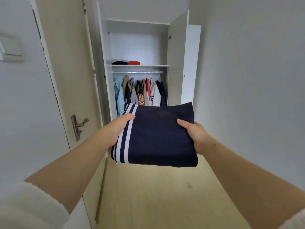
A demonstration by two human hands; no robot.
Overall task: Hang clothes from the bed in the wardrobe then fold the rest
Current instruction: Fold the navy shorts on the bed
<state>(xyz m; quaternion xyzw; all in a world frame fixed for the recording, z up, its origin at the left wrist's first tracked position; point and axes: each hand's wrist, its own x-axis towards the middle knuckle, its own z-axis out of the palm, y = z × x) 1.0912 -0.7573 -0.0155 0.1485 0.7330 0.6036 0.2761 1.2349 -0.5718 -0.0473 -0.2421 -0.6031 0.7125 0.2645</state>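
A folded navy garment (156, 136) with two white stripes along its left edge is held flat in front of me. My left hand (120, 128) grips its striped left side and my right hand (193, 134) grips its right side. Straight ahead stands the open white wardrobe (175, 66). Several clothes (142, 93) hang from its rail (138, 72). On the shelf (153, 65) above the rail lie a dark folded pile (119, 62) and a red folded piece (134, 62). The garment hides the wardrobe's lower part.
A beige room door (66, 80) with a metal lever handle (79, 125) stands open at my left. White walls close in on both sides, with a light switch (9, 48) on the left wall. A pale wooden floor (156, 195) runs toward the wardrobe.
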